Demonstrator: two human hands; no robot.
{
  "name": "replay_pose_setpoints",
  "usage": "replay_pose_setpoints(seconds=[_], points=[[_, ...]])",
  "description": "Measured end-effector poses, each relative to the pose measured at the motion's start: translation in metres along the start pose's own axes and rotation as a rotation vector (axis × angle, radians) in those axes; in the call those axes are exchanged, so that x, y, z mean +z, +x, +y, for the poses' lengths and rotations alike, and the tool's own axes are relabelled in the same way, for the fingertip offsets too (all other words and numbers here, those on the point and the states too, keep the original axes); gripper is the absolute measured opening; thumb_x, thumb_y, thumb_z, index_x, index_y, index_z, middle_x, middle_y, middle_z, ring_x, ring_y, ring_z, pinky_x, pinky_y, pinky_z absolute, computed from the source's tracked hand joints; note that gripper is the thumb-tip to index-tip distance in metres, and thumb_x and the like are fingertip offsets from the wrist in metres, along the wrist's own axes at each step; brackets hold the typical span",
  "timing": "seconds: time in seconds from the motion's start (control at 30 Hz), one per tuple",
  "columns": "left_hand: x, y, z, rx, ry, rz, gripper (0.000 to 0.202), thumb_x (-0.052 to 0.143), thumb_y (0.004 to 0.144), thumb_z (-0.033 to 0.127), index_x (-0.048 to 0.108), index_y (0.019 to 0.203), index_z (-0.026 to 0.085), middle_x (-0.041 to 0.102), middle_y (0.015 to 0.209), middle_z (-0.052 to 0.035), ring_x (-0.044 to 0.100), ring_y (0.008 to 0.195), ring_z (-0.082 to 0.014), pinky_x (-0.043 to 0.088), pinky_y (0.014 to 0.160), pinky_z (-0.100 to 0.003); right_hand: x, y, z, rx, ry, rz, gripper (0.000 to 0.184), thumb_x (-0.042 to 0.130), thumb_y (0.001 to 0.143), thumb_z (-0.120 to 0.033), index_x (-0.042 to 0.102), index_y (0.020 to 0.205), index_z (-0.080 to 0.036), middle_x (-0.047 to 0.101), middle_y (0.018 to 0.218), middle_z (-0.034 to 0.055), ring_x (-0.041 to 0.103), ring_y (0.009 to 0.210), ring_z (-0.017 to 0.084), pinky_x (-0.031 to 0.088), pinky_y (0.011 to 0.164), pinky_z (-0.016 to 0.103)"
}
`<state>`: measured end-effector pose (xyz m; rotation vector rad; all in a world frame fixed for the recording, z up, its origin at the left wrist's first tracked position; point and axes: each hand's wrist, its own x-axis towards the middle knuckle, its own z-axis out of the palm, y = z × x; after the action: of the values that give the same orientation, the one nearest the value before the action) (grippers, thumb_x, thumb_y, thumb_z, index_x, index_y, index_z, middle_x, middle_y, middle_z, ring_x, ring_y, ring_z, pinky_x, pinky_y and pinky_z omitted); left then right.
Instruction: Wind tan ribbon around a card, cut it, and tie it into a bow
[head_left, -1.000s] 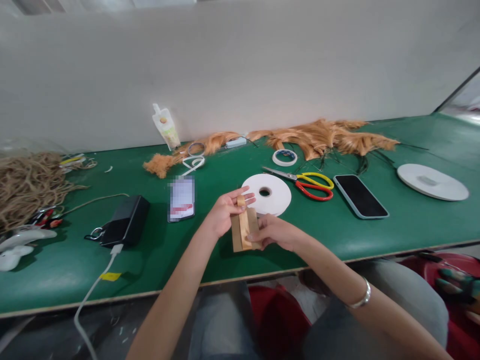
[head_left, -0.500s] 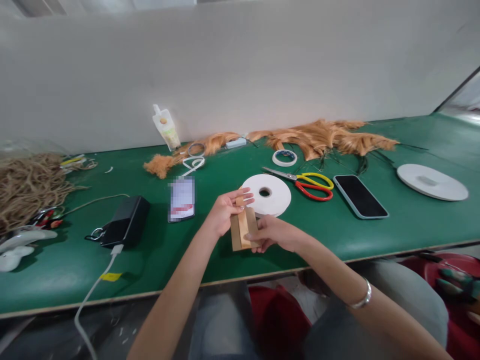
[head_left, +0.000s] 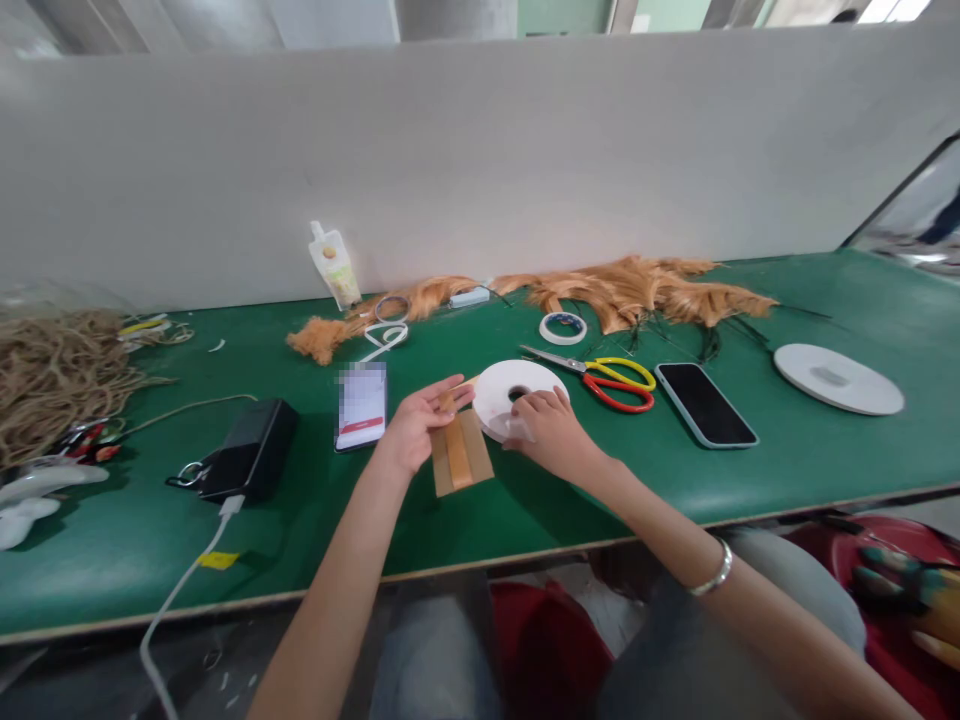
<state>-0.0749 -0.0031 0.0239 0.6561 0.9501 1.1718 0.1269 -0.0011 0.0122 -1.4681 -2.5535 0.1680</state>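
My left hand (head_left: 420,422) is closed at its fingertips on the top of a brown cardboard piece (head_left: 480,455). A flat, shiny orange-tan strip (head_left: 457,460) runs down the middle of the cardboard. Just to the right, my right hand (head_left: 555,430) lies over a large white roll of tape (head_left: 499,385) on the table. Its fingers curl over the roll near the centre hole, with the thumb at the near edge, and they hide part of the roll. Behind my right hand are the scissors (head_left: 611,380) with one yellow and one red handle.
Orange-tan hair bundles (head_left: 622,290) lie along the wall, near a small tape roll (head_left: 562,328). A phone (head_left: 705,405) and a white disc (head_left: 836,380) are on the right. Left are another phone (head_left: 362,405), a black power bank (head_left: 255,450) and brown cords (head_left: 60,370).
My right hand has let go of the cardboard and moved onto the white tape roll. My left hand has shifted left with the cardboard. The view has tilted up slightly.
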Motion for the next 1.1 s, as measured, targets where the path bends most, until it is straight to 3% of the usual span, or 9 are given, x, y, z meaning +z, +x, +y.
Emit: replay_pose_setpoints(seconds=[0.13, 0.27, 0.33, 0.43, 0.57, 0.7, 0.83, 0.97, 1.1], points=[[-0.018, -0.022, 0.019, 0.058, -0.011, 0.064, 0.045, 0.062, 0.058, -0.006, 0.065, 0.098, 0.015, 0.069, 0.107, -0.0105, 0.050, 0.122, -0.0265, 0.039, 0.102, -0.042, -0.030, 0.017, 0.026, -0.255, 0.115, -0.287, 0.032, 0.058, 0.072, -0.008, 0.061, 0.102, -0.017, 0.057, 0.126, 0.0104, 0.042, 0.127, 0.026, 0.026, 0.107, 0.047], [-0.025, -0.049, 0.035, 0.123, 0.010, 0.142, 0.041, 0.065, 0.059, -0.002, 0.069, 0.094, 0.018, 0.071, 0.103, -0.0077, 0.050, 0.122, -0.0270, 0.037, 0.104, -0.043, -0.057, 0.030, 0.040, -0.118, 0.037, -0.268, 0.034, 0.044, 0.072, 0.002, 0.067, 0.086, -0.018, 0.057, 0.128, 0.0069, 0.038, 0.131, 0.029, 0.025, 0.106, 0.049], [-0.022, -0.059, 0.038, 0.126, -0.002, 0.149, 0.039, 0.066, 0.057, -0.002, 0.070, 0.091, 0.019, 0.071, 0.101, -0.0074, 0.052, 0.120, -0.0283, 0.038, 0.103, -0.045, -0.053, 0.028, 0.020, -0.091, 0.089, -0.250, 0.026, 0.046, 0.084, -0.017, 0.063, 0.105, -0.016, 0.065, 0.113, 0.0113, 0.055, 0.112, 0.026, 0.038, 0.096, 0.040], [-0.012, -0.067, 0.038, 0.126, 0.001, 0.127, 0.038, 0.068, 0.056, -0.001, 0.072, 0.088, 0.019, 0.072, 0.099, -0.0075, 0.054, 0.117, -0.0299, 0.040, 0.101, -0.046, -0.027, 0.016, -0.031, -0.059, -0.123, -0.166, 0.058, 0.058, 0.079, -0.049, 0.055, 0.116, -0.005, 0.060, 0.113, 0.0236, 0.054, 0.107, 0.035, 0.033, 0.097, 0.046], [-0.003, -0.071, 0.035, 0.132, 0.010, 0.089, 0.038, 0.069, 0.055, 0.001, 0.072, 0.088, 0.019, 0.072, 0.101, -0.0082, 0.057, 0.114, -0.0303, 0.043, 0.099, -0.045, 0.005, 0.007, -0.074, 0.052, -0.280, -0.137, 0.052, 0.052, 0.085, -0.042, 0.052, 0.115, 0.000, 0.062, 0.095, 0.0303, 0.058, 0.095, 0.036, 0.039, 0.084, 0.049], [-0.004, -0.074, 0.035, 0.118, 0.010, 0.082, 0.038, 0.069, 0.056, 0.001, 0.072, 0.088, 0.020, 0.072, 0.102, -0.0077, 0.057, 0.114, -0.0300, 0.045, 0.096, -0.043, -0.004, 0.015, -0.041, -0.114, -0.241, -0.162, 0.025, 0.041, 0.090, -0.017, 0.057, 0.109, -0.014, 0.064, 0.104, 0.0183, 0.054, 0.109, 0.027, 0.029, 0.101, 0.045], [-0.012, -0.076, 0.035, 0.115, 0.009, 0.096, 0.040, 0.070, 0.056, 0.000, 0.072, 0.090, 0.021, 0.072, 0.101, -0.0063, 0.057, 0.114, -0.0278, 0.044, 0.098, -0.040, -0.032, 0.020, 0.015, -0.200, -0.087, -0.260, 0.042, 0.046, 0.077, 0.002, 0.056, 0.112, -0.020, 0.052, 0.133, 0.0093, 0.032, 0.134, 0.026, 0.022, 0.106, 0.050], [-0.008, -0.074, 0.031, 0.109, 0.012, 0.093, 0.038, 0.070, 0.056, 0.001, 0.072, 0.089, 0.021, 0.072, 0.101, -0.0066, 0.057, 0.114, -0.0284, 0.043, 0.098, -0.042, -0.033, 0.025, 0.019, -0.069, -0.038, -0.242, 0.027, 0.057, 0.082, -0.031, 0.061, 0.104, -0.017, 0.059, 0.122, 0.0123, 0.041, 0.127, 0.030, 0.029, 0.103, 0.045], [0.004, -0.068, 0.026, 0.110, 0.032, 0.025, 0.038, 0.068, 0.057, 0.000, 0.072, 0.091, 0.018, 0.071, 0.103, -0.0080, 0.057, 0.114, -0.0291, 0.041, 0.101, -0.043, -0.012, 0.038, -0.021, 0.010, -0.174, -0.135, 0.053, 0.050, 0.083, -0.051, 0.059, 0.109, -0.005, 0.062, 0.111, 0.0241, 0.052, 0.113, 0.034, 0.021, 0.105, 0.050]])
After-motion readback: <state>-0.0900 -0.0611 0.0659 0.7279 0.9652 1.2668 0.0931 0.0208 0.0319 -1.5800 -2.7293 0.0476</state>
